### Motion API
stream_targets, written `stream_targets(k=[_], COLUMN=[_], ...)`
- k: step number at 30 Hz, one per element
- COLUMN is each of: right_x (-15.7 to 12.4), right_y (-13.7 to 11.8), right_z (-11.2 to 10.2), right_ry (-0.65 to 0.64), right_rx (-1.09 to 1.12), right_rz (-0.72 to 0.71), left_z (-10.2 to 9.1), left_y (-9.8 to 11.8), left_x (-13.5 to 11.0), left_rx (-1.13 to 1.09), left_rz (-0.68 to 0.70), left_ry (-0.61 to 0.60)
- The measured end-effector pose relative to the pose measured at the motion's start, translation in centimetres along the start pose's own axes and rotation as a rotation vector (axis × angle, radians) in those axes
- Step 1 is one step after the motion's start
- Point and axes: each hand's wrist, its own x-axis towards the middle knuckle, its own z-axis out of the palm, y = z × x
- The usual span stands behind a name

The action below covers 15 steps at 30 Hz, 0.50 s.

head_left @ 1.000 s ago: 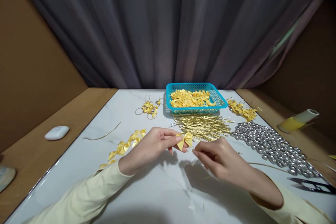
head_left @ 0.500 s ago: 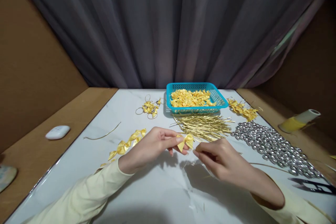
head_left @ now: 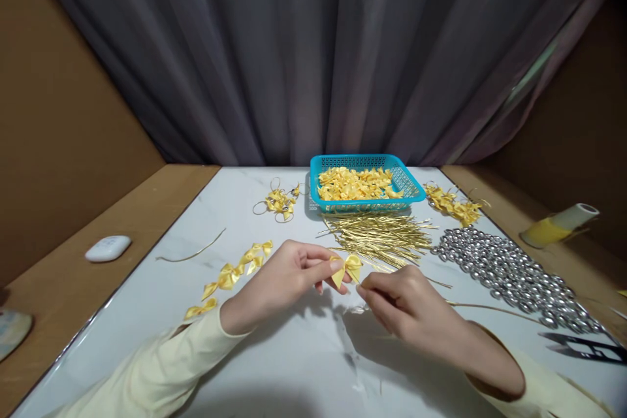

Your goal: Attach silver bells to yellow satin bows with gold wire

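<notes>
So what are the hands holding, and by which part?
A yellow bow: the left hand pinches its left side; the right hand pinches near its lower right, on what I can't tell.

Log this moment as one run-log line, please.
left hand: pinching yellow bow | right hand: pinched shut beside bow, contents unclear | blue basket: behind gold strands | silver beads: spread at right

A dark grey curtain (head_left: 294,52) is hanging in deep folds across the back, showing a purplish tint and a pale strip toward its right end. Brown walls (head_left: 59,98) are standing on either side — the right one lying deeper in shadow. Between them a brown tabletop (head_left: 151,199) is stretching, a white marbled board (head_left: 142,307) covering its middle and reflecting soft light.
</notes>
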Motion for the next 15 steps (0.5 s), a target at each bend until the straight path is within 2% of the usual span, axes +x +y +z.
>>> stream_targets(k=[6, 13, 15], right_x=[0.2, -0.1, -0.1], right_y=[-0.2, -0.3, -0.3], right_z=[-0.1, -1.0, -1.1], right_ry=[0.005, -0.017, -0.020], right_rx=[0.074, 0.059, 0.058], right_rz=[0.068, 0.063, 0.065], left_z=[0.3, -0.3, -0.3], left_y=[-0.4, 0.1, 0.0], left_x=[-0.3, 0.1, 0.3], left_rx=[0.125, -0.063, -0.127], left_rz=[0.032, 0.037, 0.025], left_ry=[0.108, -0.040, -0.044])
